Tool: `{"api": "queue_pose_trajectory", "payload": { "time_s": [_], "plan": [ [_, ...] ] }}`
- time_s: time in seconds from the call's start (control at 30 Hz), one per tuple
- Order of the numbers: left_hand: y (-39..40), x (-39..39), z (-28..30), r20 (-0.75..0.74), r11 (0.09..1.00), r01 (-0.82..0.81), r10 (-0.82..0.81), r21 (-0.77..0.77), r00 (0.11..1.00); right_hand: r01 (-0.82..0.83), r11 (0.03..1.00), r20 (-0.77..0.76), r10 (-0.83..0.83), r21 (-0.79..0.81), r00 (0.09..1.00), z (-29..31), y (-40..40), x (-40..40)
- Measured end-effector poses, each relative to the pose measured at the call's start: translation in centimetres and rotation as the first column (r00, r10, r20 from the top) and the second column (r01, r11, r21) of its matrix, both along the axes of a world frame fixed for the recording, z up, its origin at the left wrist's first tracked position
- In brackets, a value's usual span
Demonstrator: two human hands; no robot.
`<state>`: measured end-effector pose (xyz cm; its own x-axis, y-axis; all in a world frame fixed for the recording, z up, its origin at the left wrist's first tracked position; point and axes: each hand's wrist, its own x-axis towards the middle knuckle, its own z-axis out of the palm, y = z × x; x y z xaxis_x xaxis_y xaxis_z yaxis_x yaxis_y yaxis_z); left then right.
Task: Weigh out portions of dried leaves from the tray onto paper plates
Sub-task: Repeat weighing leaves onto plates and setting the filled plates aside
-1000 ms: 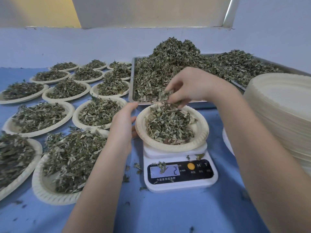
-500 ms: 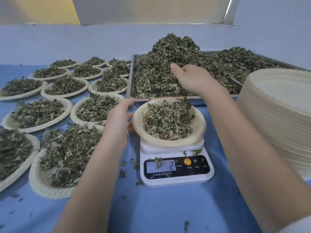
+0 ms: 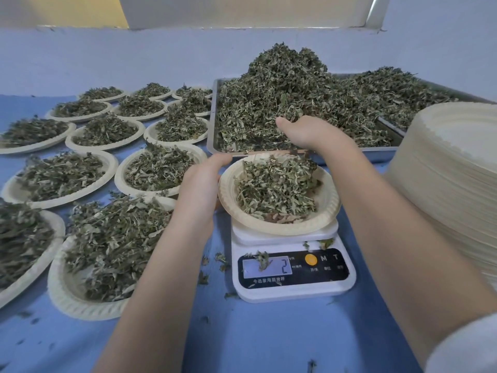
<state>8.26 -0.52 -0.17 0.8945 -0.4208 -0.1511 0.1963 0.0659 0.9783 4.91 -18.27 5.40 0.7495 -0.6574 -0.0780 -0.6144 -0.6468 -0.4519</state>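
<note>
blue tablecloth (image 3: pixel 269 340), pale wall (image 3: pixel 134 57)

I see dull green dried leaves (image 3: pixel 282 103) heaped in a silver tray (image 3: pixel 212 125), cream paper plates (image 3: pixel 457 162) with scalloped rims, a white scale (image 3: pixel 293 289) with a black panel and an orange button, and a blue tabletop (image 3: pixel 269 340).
</note>
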Motion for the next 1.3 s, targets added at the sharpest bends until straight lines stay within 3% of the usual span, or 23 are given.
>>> {"api": "queue_pose_trajectory", "payload": {
  "time_s": [0.17,0.4,0.63,0.97,1.2,1.3],
  "plan": [
    [0.1,-0.2,0.2,0.005,1.0,0.013,-0.013,0.018,1.0,0.012,0.999,0.05,-0.014,0.034,0.999,0.0,-0.4,-0.1],
    [-0.2,-0.7,0.3,0.059,0.987,0.005,-0.015,0.16,0.998,-0.002,0.998,0.093,-0.004,0.06,0.996,-0.5,-0.8,-0.6],
    [-0.4,-0.6,-0.1,0.059,0.984,-0.058,0.048,0.167,0.997,-0.009,0.999,0.097,0.005,0.046,0.995,-0.7,-1.6,0.3],
    [-0.5,-1.0,-0.1,0.107,0.983,-0.086,0.069,0.164,0.992,-0.06,0.998,-0.014,0.06,0.01,0.998,-0.5,-2.2,3.3],
    [-0.5,-0.9,-0.2,0.058,0.979,-0.116,0.108,0.166,0.992,-0.3,0.952,-0.05,0.303,0.063,0.952,-0.4,-2.4,7.6],
    [-0.5,-0.5,-0.2,0.038,0.979,-0.139,0.135,0.15,0.99,-0.389,0.917,-0.16,0.399,0.091,0.903,-0.4,-2.0,9.6]
  ]
}}
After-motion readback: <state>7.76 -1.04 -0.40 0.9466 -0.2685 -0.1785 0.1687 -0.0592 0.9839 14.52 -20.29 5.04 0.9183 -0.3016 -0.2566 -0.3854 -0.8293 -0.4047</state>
